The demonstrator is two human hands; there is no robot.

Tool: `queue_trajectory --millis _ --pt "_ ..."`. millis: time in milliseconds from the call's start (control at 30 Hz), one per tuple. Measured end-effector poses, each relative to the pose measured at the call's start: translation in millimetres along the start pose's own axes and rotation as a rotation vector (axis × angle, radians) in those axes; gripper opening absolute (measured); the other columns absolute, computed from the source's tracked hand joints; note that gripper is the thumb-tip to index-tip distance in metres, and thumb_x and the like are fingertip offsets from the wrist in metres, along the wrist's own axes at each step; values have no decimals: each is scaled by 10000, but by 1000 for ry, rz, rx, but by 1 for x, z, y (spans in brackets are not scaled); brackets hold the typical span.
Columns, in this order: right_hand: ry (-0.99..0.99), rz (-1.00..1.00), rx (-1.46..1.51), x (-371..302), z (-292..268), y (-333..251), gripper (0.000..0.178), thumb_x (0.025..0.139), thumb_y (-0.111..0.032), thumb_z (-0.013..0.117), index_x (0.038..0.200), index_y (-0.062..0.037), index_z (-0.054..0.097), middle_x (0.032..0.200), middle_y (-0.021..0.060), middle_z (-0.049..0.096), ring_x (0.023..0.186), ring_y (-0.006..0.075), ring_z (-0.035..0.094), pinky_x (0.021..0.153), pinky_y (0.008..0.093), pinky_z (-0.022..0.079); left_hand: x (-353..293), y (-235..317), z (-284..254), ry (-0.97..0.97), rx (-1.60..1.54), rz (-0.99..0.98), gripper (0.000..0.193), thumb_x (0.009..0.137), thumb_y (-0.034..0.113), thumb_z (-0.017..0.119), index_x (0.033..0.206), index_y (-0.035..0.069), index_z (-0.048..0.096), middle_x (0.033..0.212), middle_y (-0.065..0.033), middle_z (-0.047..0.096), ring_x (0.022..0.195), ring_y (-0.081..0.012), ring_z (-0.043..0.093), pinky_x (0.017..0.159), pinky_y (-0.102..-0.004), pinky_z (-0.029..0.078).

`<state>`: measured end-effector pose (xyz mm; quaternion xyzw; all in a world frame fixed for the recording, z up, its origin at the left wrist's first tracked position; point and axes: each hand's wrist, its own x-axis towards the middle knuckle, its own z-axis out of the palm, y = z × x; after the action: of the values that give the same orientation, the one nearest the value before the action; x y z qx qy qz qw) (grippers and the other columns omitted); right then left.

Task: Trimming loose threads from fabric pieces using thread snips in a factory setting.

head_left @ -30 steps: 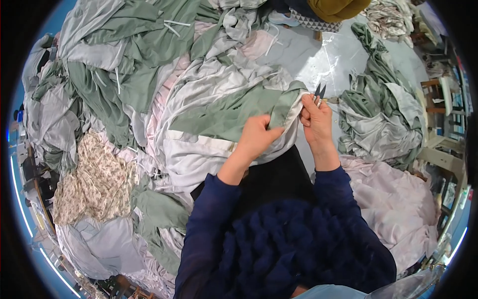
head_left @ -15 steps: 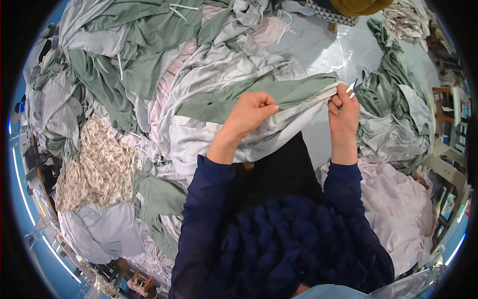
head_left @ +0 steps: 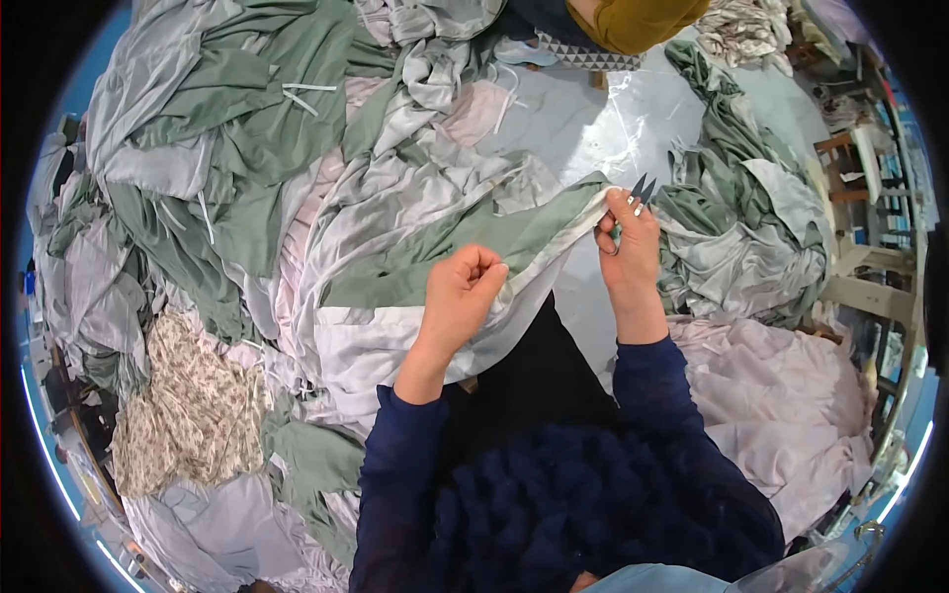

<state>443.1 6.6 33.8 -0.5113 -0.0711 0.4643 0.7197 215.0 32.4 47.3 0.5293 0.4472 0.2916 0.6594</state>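
Note:
A green and white cloth (head_left: 474, 242) with a pale edge band stretches across in front of me over a heap of fabric. My right hand (head_left: 633, 247) pinches its raised corner between thumb and fingers. The same hand also holds small scissors (head_left: 645, 188), with dark blades pointing up and apart and a finger ring under the palm. My left hand (head_left: 460, 301) is closed over the cloth, thumb and forefinger pressed together near the edge band. What lies between those fingertips, if anything, is too small to make out.
Green and white fabric (head_left: 247, 119) is heaped at the left, with floral cloth (head_left: 193, 405) nearer. More green fabric (head_left: 751, 217) and pale pink cloth (head_left: 781, 405) lie at the right. A person's mustard sleeve (head_left: 643, 22) shows at the far edge, above the grey floor (head_left: 554, 104).
The whole view has shifted, so both hands and the cloth sit lower and farther left in the picture. The scissors blades now show more plainly, standing apart. Both hands remain closed.

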Motion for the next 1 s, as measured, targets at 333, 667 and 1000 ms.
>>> queue_trajectory --millis 333,667,1000 --pt "-59 30 36 4 6 5 93 893 -106 655 869 -87 568 723 -35 545 553 32 484 393 162 318 13 -4 4 42 19 -47 107 861 97 638 853 -3 602 667 49 549 597 -14 463 530 -189 359" --pt "-11 41 -1 -8 13 16 67 915 -102 625 882 -98 567 742 -39 573 511 27 463 386 160 310 80 -4 50 -36 74 150 183 764 131 727 833 4 616 774 -70 626 671 -179 587 581 -300 456" --pt "183 500 458 -8 -7 39 276 938 -375 577 982 -103 587 849 18 627 656 112 588 408 219 356 57 -21 84 103 677 737 106 690 96 661 746 103 572 720 -51 492 589 -221 603 463 -342 452"
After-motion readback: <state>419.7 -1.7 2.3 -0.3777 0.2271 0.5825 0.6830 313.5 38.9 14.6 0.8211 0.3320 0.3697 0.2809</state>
